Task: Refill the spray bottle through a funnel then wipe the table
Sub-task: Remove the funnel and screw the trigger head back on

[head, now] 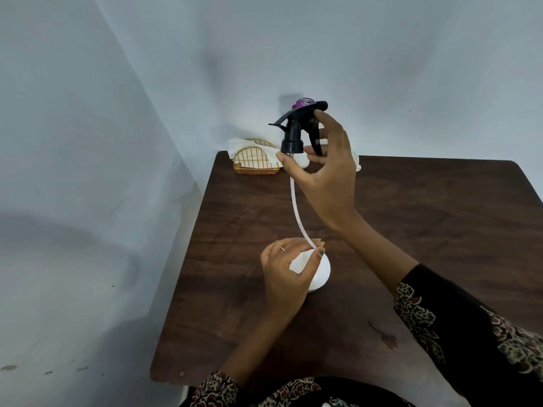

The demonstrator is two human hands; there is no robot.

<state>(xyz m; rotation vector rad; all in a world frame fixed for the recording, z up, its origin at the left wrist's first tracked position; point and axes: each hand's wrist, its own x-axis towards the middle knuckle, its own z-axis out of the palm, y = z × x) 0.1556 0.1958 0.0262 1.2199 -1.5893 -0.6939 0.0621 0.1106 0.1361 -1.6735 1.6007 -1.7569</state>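
We grip the bottle [318,273] at 6 o'clock with the left hand [286,270] while the right hand [326,168] pinches the sprayer [296,127] at 12, its tube [296,212] in the neck; whether the filling is done we cannot tell, wiping remains.

No text, label, brand, number or sign could be read anywhere; the purple-topped object [304,102] behind the sprayer showed only dark blurred marks.

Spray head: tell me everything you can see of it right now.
The spray head is black, plastic-looking, with nozzle, trigger and a ribbed screw collar. It is off the white bottle and held upright in the air above the table by the right hand, fingers on trigger and collar. Its thin white dip tube curves down to the bottle's mouth, where the left hand grips the bottle.
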